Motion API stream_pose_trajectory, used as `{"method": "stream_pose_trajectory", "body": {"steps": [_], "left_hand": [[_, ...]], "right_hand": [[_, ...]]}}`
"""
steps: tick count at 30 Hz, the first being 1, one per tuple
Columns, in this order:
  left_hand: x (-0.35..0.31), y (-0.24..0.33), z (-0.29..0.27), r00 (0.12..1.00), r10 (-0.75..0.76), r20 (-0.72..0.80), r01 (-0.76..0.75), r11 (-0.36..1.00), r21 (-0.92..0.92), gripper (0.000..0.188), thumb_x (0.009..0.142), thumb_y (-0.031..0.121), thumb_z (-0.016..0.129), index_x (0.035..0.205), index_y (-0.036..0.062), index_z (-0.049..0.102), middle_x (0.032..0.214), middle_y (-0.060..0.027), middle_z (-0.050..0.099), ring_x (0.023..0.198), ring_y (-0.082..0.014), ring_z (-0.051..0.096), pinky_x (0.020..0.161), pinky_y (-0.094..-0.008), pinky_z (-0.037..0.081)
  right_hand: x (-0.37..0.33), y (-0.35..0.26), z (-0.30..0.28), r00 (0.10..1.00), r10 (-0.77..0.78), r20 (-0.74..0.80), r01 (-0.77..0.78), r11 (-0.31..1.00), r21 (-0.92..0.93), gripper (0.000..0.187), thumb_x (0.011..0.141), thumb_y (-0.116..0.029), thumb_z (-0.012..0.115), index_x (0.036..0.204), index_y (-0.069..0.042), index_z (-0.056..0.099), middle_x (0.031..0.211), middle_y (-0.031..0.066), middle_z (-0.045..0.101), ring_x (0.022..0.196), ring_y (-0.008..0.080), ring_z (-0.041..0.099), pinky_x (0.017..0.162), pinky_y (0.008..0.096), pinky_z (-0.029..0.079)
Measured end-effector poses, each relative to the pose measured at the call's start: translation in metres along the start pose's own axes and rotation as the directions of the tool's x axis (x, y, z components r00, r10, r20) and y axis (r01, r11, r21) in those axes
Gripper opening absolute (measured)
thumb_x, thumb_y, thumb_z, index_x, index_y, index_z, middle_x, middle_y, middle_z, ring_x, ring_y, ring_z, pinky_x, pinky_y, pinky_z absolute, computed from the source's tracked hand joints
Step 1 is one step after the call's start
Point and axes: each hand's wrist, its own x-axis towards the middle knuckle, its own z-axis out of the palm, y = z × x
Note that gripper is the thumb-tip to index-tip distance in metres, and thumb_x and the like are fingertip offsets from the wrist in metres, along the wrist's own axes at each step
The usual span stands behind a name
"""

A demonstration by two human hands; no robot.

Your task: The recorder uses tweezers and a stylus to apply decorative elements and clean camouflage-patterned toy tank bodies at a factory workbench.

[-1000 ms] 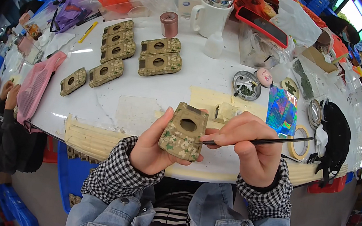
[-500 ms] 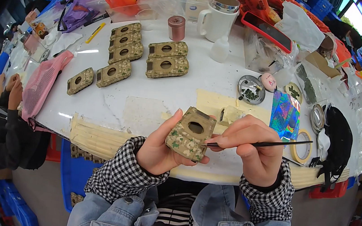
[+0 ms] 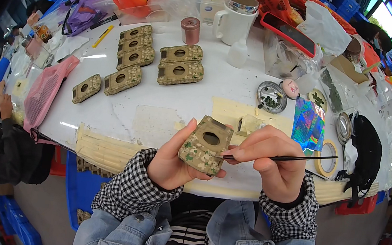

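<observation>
In my left hand [image 3: 171, 161] is a tan camouflage model vehicle hull [image 3: 197, 156], tilted up, with an oval hole in its top and green and pale blotches on it. Fingers and thumb grip its sides. My right hand [image 3: 277, 162] pinches slim black tweezers [image 3: 306, 158], whose tip touches the hull's right side, just below the hole. Whether a small piece sits at the tip cannot be made out. Farther back stand several like hulls [image 3: 180, 73], some in a left-hand group [image 3: 123, 80]. An open round tin [image 3: 272, 97] holds small dark green pieces.
Behind the hands, masking tape strips [image 3: 227, 109] cover part of the table. Tape roll [image 3: 327, 159], iridescent sheet [image 3: 308, 124] and black bag [image 3: 366, 153] lie right. White mug [image 3: 236, 22], squeeze bottle [image 3: 238, 54] and phone [image 3: 289, 34] stand behind. Another person [image 3: 7, 143] sits at left.
The hull in my left hand and the tweezers have barely shifted. At the left, the other person's hands have moved lower.
</observation>
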Motion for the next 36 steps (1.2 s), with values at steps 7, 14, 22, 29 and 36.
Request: {"method": "stream_pose_trajectory", "body": {"steps": [7, 14, 22, 29, 36], "left_hand": [[0.0, 0.0, 0.001, 1.0, 0.016, -0.013, -0.016, 1.0, 0.003, 0.062, 0.098, 0.049, 0.018, 0.139, 0.004, 0.029, 0.127, -0.0184, 0.05, 0.111, -0.0297, 0.054, 0.091, -0.0427, 0.048], [0.0, 0.0, 0.001, 0.999, 0.013, -0.036, -0.012, 1.0, 0.027, 0.062, 0.098, 0.049, 0.018, 0.139, 0.0038, 0.029, 0.128, -0.0186, 0.049, 0.111, -0.03, 0.055, 0.09, -0.0413, 0.05], [0.0, 0.0, 0.0, 1.0, -0.004, -0.017, 0.004, 1.0, -0.002, 0.063, 0.097, 0.05, 0.018, 0.139, 0.0035, 0.028, 0.129, -0.0191, 0.048, 0.109, -0.0306, 0.056, 0.084, -0.0362, 0.054], [-0.001, 0.001, -0.003, 1.0, -0.013, -0.012, 0.014, 1.0, 0.018, 0.064, 0.097, 0.051, 0.018, 0.139, 0.0036, 0.028, 0.128, -0.0197, 0.048, 0.107, -0.0309, 0.057, 0.079, -0.0335, 0.055], [-0.001, 0.0, 0.003, 0.996, -0.007, -0.083, 0.009, 0.999, 0.033, 0.064, 0.097, 0.051, 0.019, 0.139, 0.0032, 0.028, 0.128, -0.0202, 0.048, 0.105, -0.0312, 0.058, 0.074, -0.0307, 0.056]], "right_hand": [[0.0, 0.001, 0.0, 1.0, 0.005, 0.0, -0.005, 1.0, 0.009, 0.019, 0.084, -0.016, 0.065, 0.09, 0.001, 0.066, 0.083, 0.0089, 0.065, 0.079, 0.0222, 0.059, 0.071, 0.0316, 0.046], [-0.002, 0.003, 0.002, 0.999, 0.025, -0.03, -0.023, 0.998, 0.052, 0.019, 0.085, -0.017, 0.064, 0.09, 0.001, 0.066, 0.082, 0.0083, 0.065, 0.079, 0.0219, 0.059, 0.072, 0.032, 0.046], [-0.002, 0.003, 0.001, 0.999, 0.024, -0.023, -0.023, 0.999, 0.042, 0.018, 0.085, -0.016, 0.063, 0.09, 0.001, 0.066, 0.083, 0.0082, 0.066, 0.079, 0.0219, 0.059, 0.072, 0.0321, 0.046], [-0.001, 0.002, 0.001, 1.0, 0.022, -0.014, -0.021, 0.999, 0.037, 0.018, 0.085, -0.016, 0.063, 0.09, 0.002, 0.066, 0.083, 0.0086, 0.066, 0.08, 0.0222, 0.059, 0.073, 0.0324, 0.046], [-0.002, 0.003, 0.002, 0.999, 0.03, -0.025, -0.029, 0.998, 0.058, 0.018, 0.085, -0.016, 0.063, 0.091, 0.001, 0.066, 0.084, 0.0082, 0.066, 0.079, 0.0222, 0.059, 0.072, 0.0324, 0.046]]}}
